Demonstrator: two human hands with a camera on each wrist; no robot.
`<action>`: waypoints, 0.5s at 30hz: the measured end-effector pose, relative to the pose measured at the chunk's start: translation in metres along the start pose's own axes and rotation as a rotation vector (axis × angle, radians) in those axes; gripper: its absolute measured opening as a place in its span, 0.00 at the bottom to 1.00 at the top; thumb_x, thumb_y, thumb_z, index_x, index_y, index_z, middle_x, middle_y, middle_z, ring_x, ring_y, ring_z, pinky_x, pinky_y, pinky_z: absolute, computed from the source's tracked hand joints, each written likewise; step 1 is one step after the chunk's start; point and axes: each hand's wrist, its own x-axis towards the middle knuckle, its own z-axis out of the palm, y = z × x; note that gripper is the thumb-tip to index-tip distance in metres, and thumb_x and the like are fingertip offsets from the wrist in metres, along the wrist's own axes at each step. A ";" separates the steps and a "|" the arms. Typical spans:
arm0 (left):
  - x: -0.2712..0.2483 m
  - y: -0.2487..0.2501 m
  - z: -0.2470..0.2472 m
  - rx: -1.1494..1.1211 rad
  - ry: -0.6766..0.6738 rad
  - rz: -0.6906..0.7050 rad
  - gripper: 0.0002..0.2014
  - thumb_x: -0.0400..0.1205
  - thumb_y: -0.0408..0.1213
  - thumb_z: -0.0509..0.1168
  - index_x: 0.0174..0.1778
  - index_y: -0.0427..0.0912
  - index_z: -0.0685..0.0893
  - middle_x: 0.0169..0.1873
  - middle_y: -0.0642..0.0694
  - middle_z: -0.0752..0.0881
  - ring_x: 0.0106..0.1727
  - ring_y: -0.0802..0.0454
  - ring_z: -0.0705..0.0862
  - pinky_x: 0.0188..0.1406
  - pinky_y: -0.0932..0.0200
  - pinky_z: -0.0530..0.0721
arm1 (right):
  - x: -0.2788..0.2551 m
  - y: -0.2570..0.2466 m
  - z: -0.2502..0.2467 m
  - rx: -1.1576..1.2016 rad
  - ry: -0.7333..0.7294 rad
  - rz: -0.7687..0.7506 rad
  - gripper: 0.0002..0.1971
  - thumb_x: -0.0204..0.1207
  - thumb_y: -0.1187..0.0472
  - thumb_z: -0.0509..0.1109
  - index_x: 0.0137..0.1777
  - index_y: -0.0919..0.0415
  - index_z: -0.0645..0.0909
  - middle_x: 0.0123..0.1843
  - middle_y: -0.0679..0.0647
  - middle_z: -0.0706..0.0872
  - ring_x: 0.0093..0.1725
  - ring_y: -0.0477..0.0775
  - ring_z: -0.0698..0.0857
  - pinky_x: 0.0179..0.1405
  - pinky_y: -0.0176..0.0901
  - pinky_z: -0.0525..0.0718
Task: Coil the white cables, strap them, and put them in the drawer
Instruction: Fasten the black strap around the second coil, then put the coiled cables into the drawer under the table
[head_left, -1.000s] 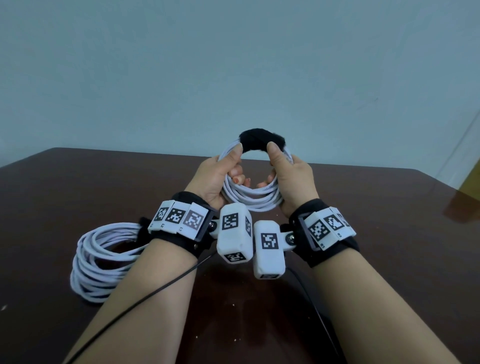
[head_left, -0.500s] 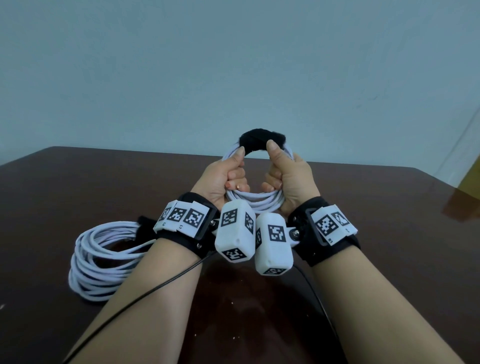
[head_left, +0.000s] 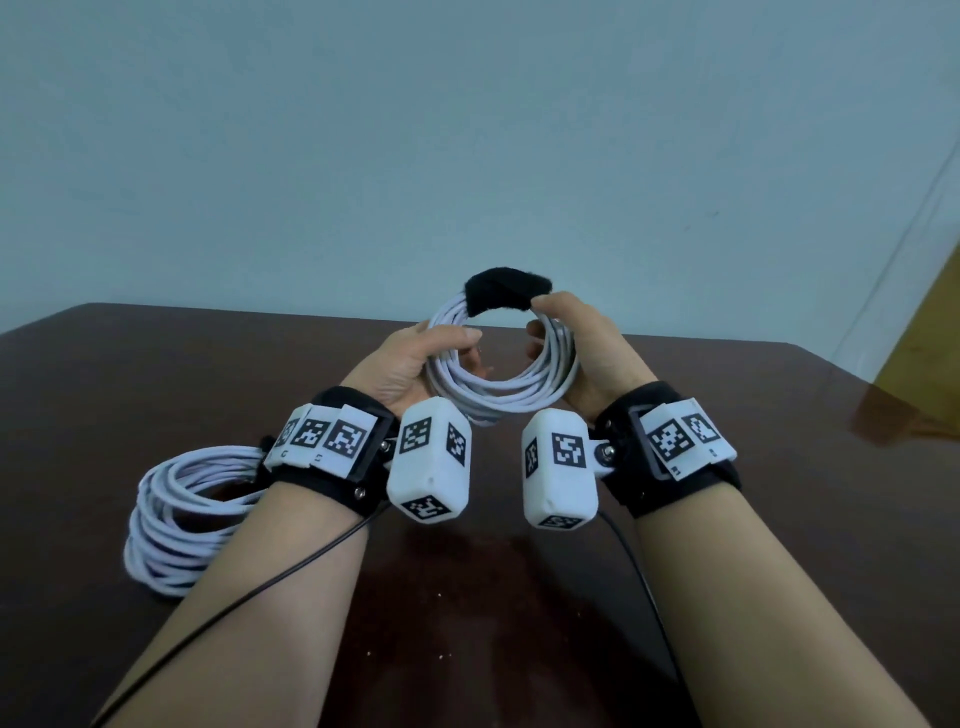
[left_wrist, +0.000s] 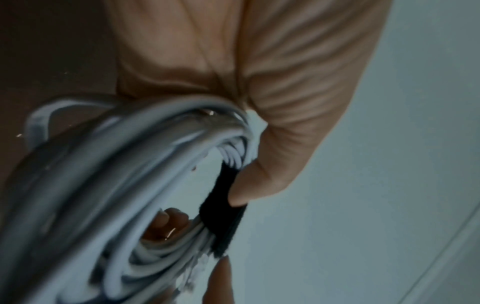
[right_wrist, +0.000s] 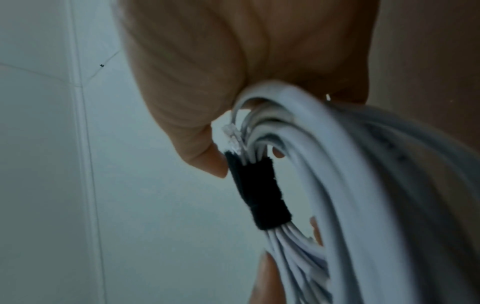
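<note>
I hold a small coil of white cable (head_left: 498, 395) upright above the dark table, a hand on each side. A black strap (head_left: 506, 292) wraps its top. My left hand (head_left: 462, 348) grips the left arc with the thumb below the strap. My right hand (head_left: 540, 322) grips the right arc, its thumb tip at the strap's right end. In the left wrist view the strap (left_wrist: 223, 207) binds the strands beside my thumb (left_wrist: 262, 179). In the right wrist view the strap (right_wrist: 257, 191) sits just below a clear plug (right_wrist: 232, 137). A second, larger white coil (head_left: 171, 525) lies on the table at left.
The dark brown table (head_left: 753, 519) runs back to a pale wall. A thin black wire (head_left: 270, 582) trails from my left wrist band across the table. A yellow-brown surface (head_left: 930, 332) shows at the far right edge. No drawer is in view.
My hands have moved apart along the coil. The left thumb slid from the strap down the left arc; the right thumb stays at the strap's right end. The coil sits slightly lower.
</note>
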 end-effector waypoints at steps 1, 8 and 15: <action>-0.004 0.000 0.003 0.007 0.009 -0.011 0.04 0.73 0.29 0.67 0.39 0.34 0.78 0.29 0.40 0.81 0.30 0.47 0.83 0.34 0.56 0.88 | -0.003 -0.004 -0.002 -0.022 0.004 0.005 0.11 0.78 0.58 0.65 0.54 0.65 0.74 0.39 0.55 0.77 0.33 0.51 0.75 0.36 0.44 0.76; -0.039 -0.002 0.047 0.330 0.007 -0.072 0.10 0.82 0.30 0.59 0.35 0.32 0.80 0.33 0.38 0.80 0.29 0.48 0.81 0.30 0.60 0.84 | -0.058 -0.035 -0.027 -0.174 0.113 0.024 0.09 0.79 0.60 0.61 0.52 0.66 0.75 0.38 0.56 0.78 0.32 0.51 0.75 0.32 0.42 0.75; -0.075 -0.018 0.103 0.416 -0.197 -0.318 0.14 0.74 0.43 0.69 0.45 0.36 0.78 0.52 0.32 0.78 0.56 0.36 0.80 0.66 0.35 0.78 | -0.142 -0.055 -0.084 -0.288 0.182 0.100 0.11 0.80 0.61 0.61 0.39 0.66 0.77 0.34 0.59 0.81 0.28 0.55 0.77 0.33 0.45 0.76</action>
